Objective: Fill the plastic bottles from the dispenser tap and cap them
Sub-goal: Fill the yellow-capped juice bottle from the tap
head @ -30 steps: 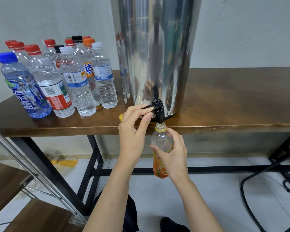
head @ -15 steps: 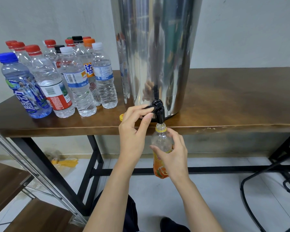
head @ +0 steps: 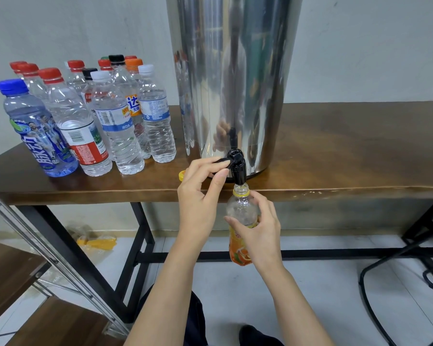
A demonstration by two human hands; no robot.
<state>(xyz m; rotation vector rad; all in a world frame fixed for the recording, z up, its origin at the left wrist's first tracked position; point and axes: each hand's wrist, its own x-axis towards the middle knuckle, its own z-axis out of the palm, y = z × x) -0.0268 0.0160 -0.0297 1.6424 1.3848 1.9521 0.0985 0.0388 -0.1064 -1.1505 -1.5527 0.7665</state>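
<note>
1. While it is held below the table edge at centre frame, the bottle (head: 242,213) (orange label, uncapped) sits in the R hand (head: 259,236). Fingers curl round its shoulder and label. Its mouth is right under the tap (head: 238,171) spout. Water level: can't tell.
2. L hand (head: 199,196), just left of the bottle: thumb and forefinger pinch the tap's black lever (head: 220,161), other fingers loosely curled.
3. Small yellow cap (head: 182,175) lies on the table (head: 335,176) near the front edge, partly hidden behind the L hand.
4. Steel dispenser (head: 230,83) stands upright on the table, upper centre. The tap juts from its base out over the edge.
5. Upper left: capped bottles (head: 115,116) stand clustered on the table, clear plastic w/ red, white, black and orange caps. A blue-cap one (head: 35,128) is at front left.
</note>
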